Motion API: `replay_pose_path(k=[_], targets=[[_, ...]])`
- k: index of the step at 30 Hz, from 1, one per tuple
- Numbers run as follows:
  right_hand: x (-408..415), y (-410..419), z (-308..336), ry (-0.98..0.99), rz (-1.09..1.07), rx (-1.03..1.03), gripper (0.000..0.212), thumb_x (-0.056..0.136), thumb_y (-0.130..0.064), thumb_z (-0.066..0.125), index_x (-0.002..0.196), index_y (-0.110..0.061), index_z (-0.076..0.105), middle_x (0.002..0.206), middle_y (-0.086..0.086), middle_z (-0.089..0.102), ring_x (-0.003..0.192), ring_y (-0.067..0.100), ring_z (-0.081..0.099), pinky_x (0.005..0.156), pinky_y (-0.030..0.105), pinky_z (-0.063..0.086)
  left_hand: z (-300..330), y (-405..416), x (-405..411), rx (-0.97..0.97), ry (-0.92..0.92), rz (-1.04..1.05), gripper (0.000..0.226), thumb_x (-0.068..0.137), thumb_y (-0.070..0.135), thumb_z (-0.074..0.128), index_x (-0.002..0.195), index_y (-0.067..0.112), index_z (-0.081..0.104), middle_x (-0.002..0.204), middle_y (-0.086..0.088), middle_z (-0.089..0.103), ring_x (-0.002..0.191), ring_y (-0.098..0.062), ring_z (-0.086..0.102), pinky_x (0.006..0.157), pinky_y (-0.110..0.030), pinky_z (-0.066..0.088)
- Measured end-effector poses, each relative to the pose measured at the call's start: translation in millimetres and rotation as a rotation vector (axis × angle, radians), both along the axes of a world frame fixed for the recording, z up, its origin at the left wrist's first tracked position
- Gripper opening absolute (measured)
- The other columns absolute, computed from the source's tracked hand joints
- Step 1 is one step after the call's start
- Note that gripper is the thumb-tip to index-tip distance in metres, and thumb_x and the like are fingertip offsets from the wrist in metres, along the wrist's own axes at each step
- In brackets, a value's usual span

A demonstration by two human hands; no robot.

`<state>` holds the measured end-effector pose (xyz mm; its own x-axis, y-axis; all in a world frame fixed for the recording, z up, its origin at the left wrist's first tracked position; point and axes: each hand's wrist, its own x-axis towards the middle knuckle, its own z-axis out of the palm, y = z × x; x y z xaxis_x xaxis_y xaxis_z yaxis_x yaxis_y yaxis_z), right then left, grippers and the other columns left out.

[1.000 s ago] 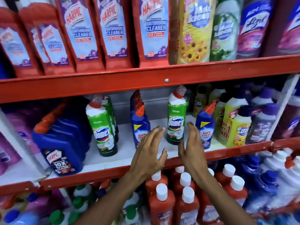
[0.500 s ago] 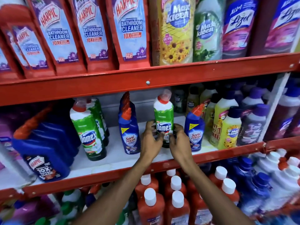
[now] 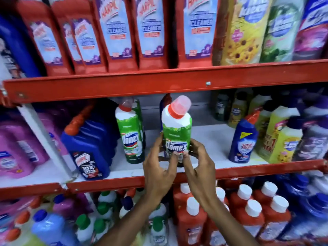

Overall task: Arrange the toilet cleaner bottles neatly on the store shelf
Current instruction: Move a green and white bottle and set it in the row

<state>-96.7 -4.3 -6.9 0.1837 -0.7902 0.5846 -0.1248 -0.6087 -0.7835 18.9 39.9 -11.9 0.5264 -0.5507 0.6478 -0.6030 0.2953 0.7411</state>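
A green-and-white Domex bottle (image 3: 176, 132) with a red cap is held upright over the front of the middle shelf (image 3: 213, 146). My left hand (image 3: 159, 167) grips its lower left side and my right hand (image 3: 197, 164) grips its lower right, thumbs across the label. A blue bottle is mostly hidden right behind it. Another Domex bottle (image 3: 130, 132) stands to the left with more of the same behind it. A blue Sani Fresh bottle (image 3: 243, 139) stands to the right.
Large blue Harpic jugs (image 3: 88, 148) fill the shelf's left part. Yellow and purple bottles (image 3: 284, 139) crowd the right. A red shelf beam (image 3: 159, 84) runs close above the bottle caps. Red-bodied bottles (image 3: 248, 210) pack the lower shelf.
Both hands went from open in front of the shelf to gripping the Domex bottle, which has come forward and left, away from the Sani Fresh bottle.
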Motion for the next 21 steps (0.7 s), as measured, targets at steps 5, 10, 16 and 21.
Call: replay_pose_path(k=[5,10,16,21], targets=[[63,22,0,0.057,0.124,0.006,0.035,0.096,-0.024,0.056,0.131,-0.025,0.053,0.122,-0.007,0.068,0.108,0.007,0.065,0.092,0.03,0.054,-4,41,56,0.011,0.012,0.122,0.058,0.089,0.041,0.064,0.144,0.031,0.047,0.132,0.001,0.069,0.117,-0.015,0.068,0.099,-0.043,0.057],[111,33,-10,0.131,0.205,0.019,0.034,0.096,-0.026,0.052,0.13,-0.02,0.051,0.123,-0.002,0.067,0.111,0.012,0.064,0.094,0.039,0.054,-14,63,100,0.083,-0.017,0.204,0.059,0.09,0.032,0.066,0.146,0.03,0.046,0.128,0.0,0.07,0.112,-0.017,0.068,0.097,-0.048,0.057],[136,33,-17,0.186,0.201,0.028,0.035,0.097,-0.029,0.051,0.13,-0.017,0.051,0.122,0.0,0.068,0.108,0.013,0.066,0.092,0.039,0.055,-23,65,127,0.158,-0.037,0.174,0.062,0.095,0.038,0.065,0.15,0.035,0.037,0.135,-0.001,0.067,0.117,-0.02,0.068,0.097,-0.049,0.059],[136,29,-17,0.206,0.214,0.02,0.038,0.097,-0.021,0.053,0.134,-0.016,0.05,0.126,-0.002,0.066,0.111,0.009,0.064,0.095,0.034,0.054,-26,61,136,0.173,-0.099,0.154,0.065,0.095,0.032,0.069,0.15,0.035,0.035,0.135,-0.001,0.067,0.114,-0.016,0.069,0.095,-0.046,0.06]])
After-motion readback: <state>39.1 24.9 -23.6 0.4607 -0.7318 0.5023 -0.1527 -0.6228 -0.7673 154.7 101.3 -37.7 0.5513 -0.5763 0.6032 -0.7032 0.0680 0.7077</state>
